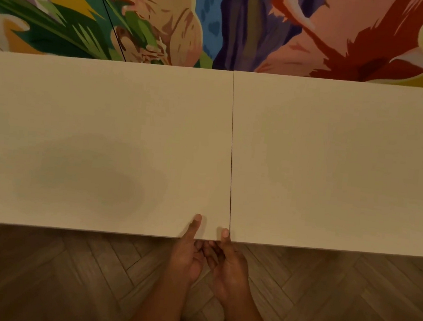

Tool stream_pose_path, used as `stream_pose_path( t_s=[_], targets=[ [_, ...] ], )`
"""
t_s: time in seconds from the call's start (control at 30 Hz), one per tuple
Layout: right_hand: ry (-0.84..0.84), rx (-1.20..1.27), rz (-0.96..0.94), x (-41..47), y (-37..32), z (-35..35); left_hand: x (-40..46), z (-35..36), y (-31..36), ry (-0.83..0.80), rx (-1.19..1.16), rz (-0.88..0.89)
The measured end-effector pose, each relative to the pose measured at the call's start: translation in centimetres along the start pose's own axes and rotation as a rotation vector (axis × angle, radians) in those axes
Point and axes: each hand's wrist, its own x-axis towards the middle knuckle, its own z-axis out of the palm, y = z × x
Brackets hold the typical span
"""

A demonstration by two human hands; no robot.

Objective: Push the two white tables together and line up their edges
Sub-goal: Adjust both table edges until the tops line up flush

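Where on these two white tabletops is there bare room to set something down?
Both are bare: the left white table and right white table, from mural wall to near edge. Only the near end of the seam is crowded by the left hand and right hand.

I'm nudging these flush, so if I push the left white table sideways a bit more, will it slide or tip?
The left white table probably slides rather than tips: its top looks broad and rigid. The wood floor looks smooth, so expect little drag. It already meets the right table, so that one may move too.
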Motion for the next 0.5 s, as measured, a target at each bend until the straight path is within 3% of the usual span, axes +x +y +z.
stream_pose_path(
  t_s=[0.17,0.5],
  targets=[
    [0.195,-0.103,-0.116,-0.4,-4.1,-3.2,-1.0,1.2,-3.7,-0.033,0.132,-0.042],
    [0.168,-0.060,-0.117,-0.8,-5.6,-3.6,-0.1,3.4,-7.6,0.020,0.053,0.013]
  ],
)
